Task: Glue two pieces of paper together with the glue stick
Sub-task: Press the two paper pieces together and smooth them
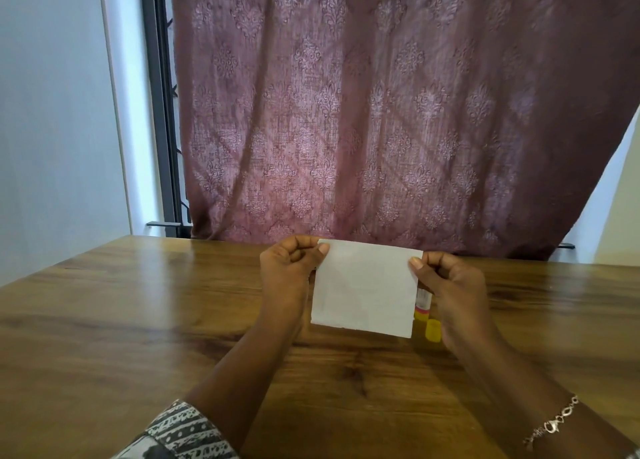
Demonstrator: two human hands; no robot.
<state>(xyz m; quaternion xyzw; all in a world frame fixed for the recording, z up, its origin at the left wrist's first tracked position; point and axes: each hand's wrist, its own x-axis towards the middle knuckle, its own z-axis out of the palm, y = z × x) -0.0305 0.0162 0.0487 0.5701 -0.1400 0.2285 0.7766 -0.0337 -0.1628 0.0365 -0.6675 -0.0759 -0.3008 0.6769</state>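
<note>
The head view looks down over a wooden table [138, 320] that runs back to a patterned curtain [381, 112] and a dark window frame [162, 112]. Both hands are raised over the middle of the table with a white paper [365, 288] held between them. The left hand [291, 268] pinches the top left corner between thumb and curled fingers. The right hand [450, 285] pinches the top right edge the same way. The sheet hangs flat and faces the camera, probably so that the person can look it over or check that the edges line up.

The glue stick [423, 302] is on the table just behind the paper's right edge, near the right hand. A yellow cap [433, 330] lies just beside it, so the stick seems to be open and ready, within easy reach of that hand.

I cannot tell whether the hands hold one sheet or two pressed together, since only the front face shows. No glue is visible on it. Most of the glue stick is hidden by the paper and the right hand, so I cannot tell whether it stands or lies. A printed sleeve [180, 431] and a bracelet [554, 424] are cut off at the lower edge
</note>
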